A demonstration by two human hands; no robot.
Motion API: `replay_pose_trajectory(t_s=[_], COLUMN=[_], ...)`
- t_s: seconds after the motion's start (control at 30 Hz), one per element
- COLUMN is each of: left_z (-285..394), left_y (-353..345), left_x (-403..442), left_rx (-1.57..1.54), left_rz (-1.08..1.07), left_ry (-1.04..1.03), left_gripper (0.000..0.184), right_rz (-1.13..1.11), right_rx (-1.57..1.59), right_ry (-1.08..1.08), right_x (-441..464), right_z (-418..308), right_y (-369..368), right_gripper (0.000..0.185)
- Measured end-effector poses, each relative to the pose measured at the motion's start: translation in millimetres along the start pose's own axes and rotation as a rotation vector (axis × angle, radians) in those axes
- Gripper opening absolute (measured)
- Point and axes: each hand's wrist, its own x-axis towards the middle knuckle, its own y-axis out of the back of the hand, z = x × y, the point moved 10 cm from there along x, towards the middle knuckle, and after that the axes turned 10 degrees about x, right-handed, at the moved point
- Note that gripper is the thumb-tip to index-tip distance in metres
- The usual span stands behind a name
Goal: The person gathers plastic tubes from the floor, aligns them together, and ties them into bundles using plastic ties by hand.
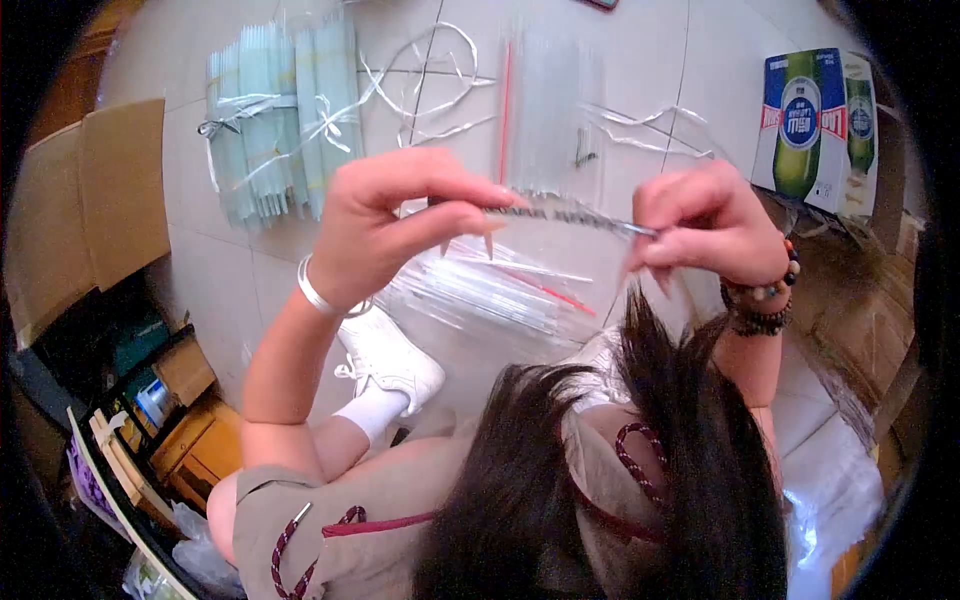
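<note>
My left hand (395, 215) and my right hand (705, 220) are raised in front of me, pinching opposite ends of a thin dark-patterned strip (560, 214). It stretches almost level between them, and its exact kind is not clear. Beneath the hands a pile of clear plastic straws (480, 295), with red ones among them, lies on the floor. Beyond the hands lies a wide bundle of clear straws (555, 110) with a red straw (505, 105) along its left side. Pale blue straw bundles (270, 130), tied with white ribbon (330, 125), lie to the upper left.
Loose white ribbon (450, 50) curls across the tiled floor (640, 40). A beer carton (805, 125) stands at right. Cardboard (120, 190) and a crowded shelf (150, 420) are at left. My white shoe (390, 355) is below the left hand, and long dark hair (600, 480) hangs in front.
</note>
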Motion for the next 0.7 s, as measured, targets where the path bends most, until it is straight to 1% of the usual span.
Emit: replay_pose_trajectory(t_s=[0.03, 0.07, 0.17, 0.2, 0.27, 0.3, 0.33, 0.37, 0.4, 0.47, 0.5, 0.57, 0.7], left_z=[9.4, 15.1, 44.8, 51.6, 71.2, 81.5, 89.9, 102.9, 113.9, 125.3, 127.7, 129.1, 127.3], left_y=[4.7, 8.0, 14.3, 16.2, 18.6, 19.7, 16.6, 14.4, 10.3, 1.7, -2.6, -5.5, -5.1], left_x=[-1.5, -2.3, -5.7, -10.7, -19.1, -24.8, -29.9, -38.9, -47.7, -59.8, -62.2, -64.1, -65.7], left_rx=[0.007, 0.014, 0.174, 0.206, 0.334, 0.399, 0.583, 0.735, 0.887, 1.081, 1.124, 1.167, 1.158], left_rz=[0.012, 0.023, 0.129, 0.212, 0.297, 0.341, 0.304, 0.361, 0.419, 0.489, 0.501, 0.513, 0.521], left_ry=[0.006, 0.012, -0.188, -0.218, -0.384, -0.466, -0.462, -0.541, -0.618, -0.671, -0.648, -0.624, -0.618], left_gripper=[0.021, 0.020, 0.020, 0.018, 0.019, 0.020, 0.027, 0.028, 0.029, 0.031, 0.031, 0.032, 0.032], right_rz=[-0.025, -0.059, -0.082, -0.054, 0.003, 0.113, 0.224, 0.336, 0.401, 0.431, 0.445, 0.432, 0.434], right_rx=[0.095, 0.210, 0.192, 0.136, 0.023, -0.131, -0.283, -0.438, -0.547, -0.572, -0.584, -0.614, -0.606], right_ry=[-0.001, 0.053, 0.138, 0.139, 0.142, 0.209, 0.275, 0.340, 0.409, 0.497, 0.540, 0.577, 0.643], right_x=[-3.4, -4.7, -9.5, -10.4, -13.7, -16.4, -20.6, -25.9, -31.0, -36.5, -39.9, -44.0, -49.8], right_z=[-6.0, -11.8, -20.3, -24.1, -35.1, -43.6, -52.7, -62.8, -68.7, -76.4, -80.0, -83.4, -86.8], right_y=[-2.5, -6.4, -6.6, -5.0, -3.9, 0.5, 1.0, 2.7, 4.1, 3.7, 3.6, 1.5, 1.4], right_gripper=[0.013, 0.012, 0.014, 0.015, 0.018, 0.018, 0.019, 0.019, 0.025, 0.026, 0.026, 0.025, 0.022])
